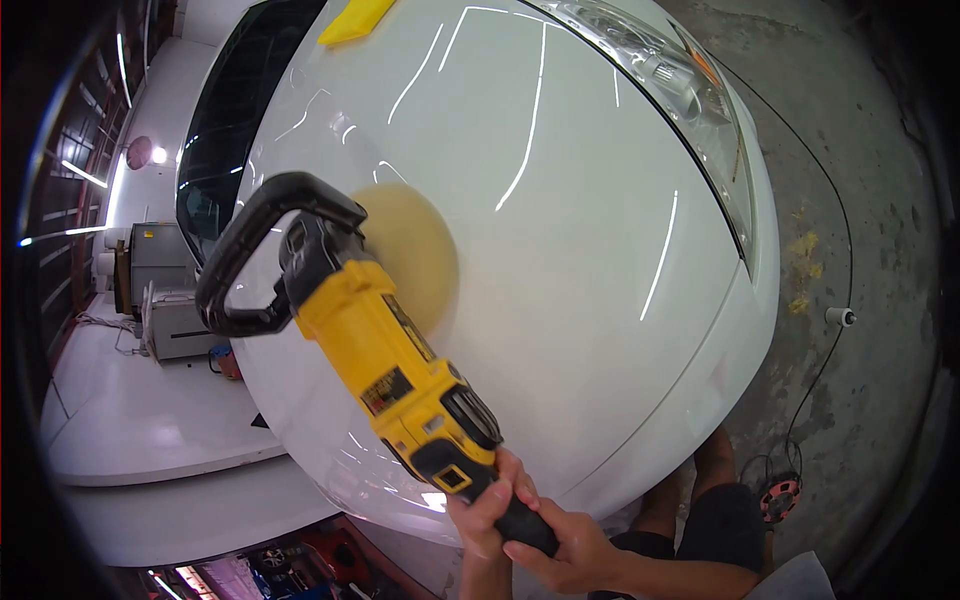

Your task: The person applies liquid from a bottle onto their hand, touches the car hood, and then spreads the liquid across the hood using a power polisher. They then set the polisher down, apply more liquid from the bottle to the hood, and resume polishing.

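Note:
A yellow and black car polisher (375, 335) lies across the white car hood (560, 330). Its round yellowish pad (415, 250) rests on the paint and looks smeared, as if spinning. At the far end, the black loop handle (215, 285) has no hand on it. My left hand (485, 510) is closed around the rear grip, near the yellow body. Just behind it, my right hand (570, 550) wraps the end of the same black grip. Some of the fingers are hidden behind the grip.
A yellow cloth (355, 20) lies on the hood near the windshield. The headlight (660, 75) is at upper right. On the concrete floor, a black cord (825, 180) runs past a white connector (842, 317) to a reel (780, 495). A white counter (150, 425) stands at left.

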`<act>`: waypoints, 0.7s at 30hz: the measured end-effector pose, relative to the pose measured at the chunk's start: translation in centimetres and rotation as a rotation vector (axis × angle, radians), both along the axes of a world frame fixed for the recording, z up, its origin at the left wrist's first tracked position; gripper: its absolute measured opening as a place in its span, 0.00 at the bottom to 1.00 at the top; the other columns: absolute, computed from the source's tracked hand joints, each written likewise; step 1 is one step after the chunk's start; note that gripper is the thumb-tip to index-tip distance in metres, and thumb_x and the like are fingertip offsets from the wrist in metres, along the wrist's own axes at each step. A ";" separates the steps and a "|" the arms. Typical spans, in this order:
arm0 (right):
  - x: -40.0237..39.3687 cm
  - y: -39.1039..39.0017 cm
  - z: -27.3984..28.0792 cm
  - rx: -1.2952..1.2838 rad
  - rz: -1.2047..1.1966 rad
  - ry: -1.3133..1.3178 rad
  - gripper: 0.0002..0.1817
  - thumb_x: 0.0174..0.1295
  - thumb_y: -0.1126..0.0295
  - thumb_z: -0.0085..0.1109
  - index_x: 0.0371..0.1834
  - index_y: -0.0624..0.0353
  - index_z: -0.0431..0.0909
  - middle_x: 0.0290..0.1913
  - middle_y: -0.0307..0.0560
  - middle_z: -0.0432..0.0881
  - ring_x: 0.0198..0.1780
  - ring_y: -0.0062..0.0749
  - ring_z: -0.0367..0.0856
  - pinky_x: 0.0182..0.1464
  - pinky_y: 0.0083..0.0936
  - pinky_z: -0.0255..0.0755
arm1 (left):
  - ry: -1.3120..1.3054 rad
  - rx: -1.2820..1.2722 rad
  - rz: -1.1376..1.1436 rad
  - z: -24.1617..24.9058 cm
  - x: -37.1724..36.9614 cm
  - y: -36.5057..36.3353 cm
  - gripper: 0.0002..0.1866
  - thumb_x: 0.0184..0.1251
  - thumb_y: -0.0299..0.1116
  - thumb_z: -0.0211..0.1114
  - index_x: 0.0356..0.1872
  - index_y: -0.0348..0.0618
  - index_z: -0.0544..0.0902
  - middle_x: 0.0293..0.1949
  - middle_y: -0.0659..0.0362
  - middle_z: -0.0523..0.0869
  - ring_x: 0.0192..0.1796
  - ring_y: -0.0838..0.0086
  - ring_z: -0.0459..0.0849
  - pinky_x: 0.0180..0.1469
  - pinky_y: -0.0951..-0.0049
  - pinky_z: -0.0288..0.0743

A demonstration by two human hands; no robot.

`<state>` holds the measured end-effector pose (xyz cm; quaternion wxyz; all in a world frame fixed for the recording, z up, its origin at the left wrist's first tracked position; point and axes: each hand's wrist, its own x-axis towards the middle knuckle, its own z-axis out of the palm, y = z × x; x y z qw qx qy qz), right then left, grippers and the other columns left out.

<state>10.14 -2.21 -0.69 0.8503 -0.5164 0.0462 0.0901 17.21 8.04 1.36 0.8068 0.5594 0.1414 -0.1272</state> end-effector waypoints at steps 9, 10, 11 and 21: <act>-5.3 -0.3 -2.1 0.000 -0.091 -0.012 0.20 0.62 0.61 0.62 0.47 0.66 0.72 0.29 0.50 0.76 0.27 0.34 0.77 0.29 0.27 0.70 | 0.098 -0.114 -0.051 -3.3 -7.4 1.5 0.19 0.55 0.23 0.67 0.45 0.30 0.70 0.31 0.54 0.74 0.31 0.68 0.80 0.37 0.70 0.78; -5.8 -0.3 -2.4 -0.006 -0.091 -0.037 0.20 0.62 0.61 0.62 0.48 0.67 0.73 0.29 0.50 0.76 0.27 0.35 0.77 0.29 0.27 0.70 | 0.115 -0.059 -0.032 -3.3 -8.2 1.3 0.20 0.55 0.23 0.67 0.47 0.30 0.69 0.32 0.54 0.74 0.32 0.68 0.80 0.37 0.70 0.78; -6.4 -0.4 -2.4 -0.004 -0.092 -0.033 0.20 0.62 0.61 0.62 0.48 0.67 0.73 0.29 0.50 0.76 0.27 0.35 0.77 0.29 0.27 0.70 | 0.132 -0.002 -0.014 -3.3 -8.9 1.3 0.21 0.55 0.23 0.66 0.48 0.29 0.69 0.33 0.54 0.74 0.33 0.67 0.80 0.38 0.70 0.79; -7.4 0.0 -2.4 -0.009 -0.130 -0.050 0.23 0.62 0.61 0.63 0.50 0.69 0.73 0.30 0.55 0.79 0.27 0.45 0.82 0.28 0.31 0.73 | 0.164 0.138 -0.109 -3.9 -11.2 3.4 0.34 0.52 0.38 0.77 0.59 0.40 0.71 0.42 0.52 0.80 0.45 0.70 0.82 0.43 0.71 0.76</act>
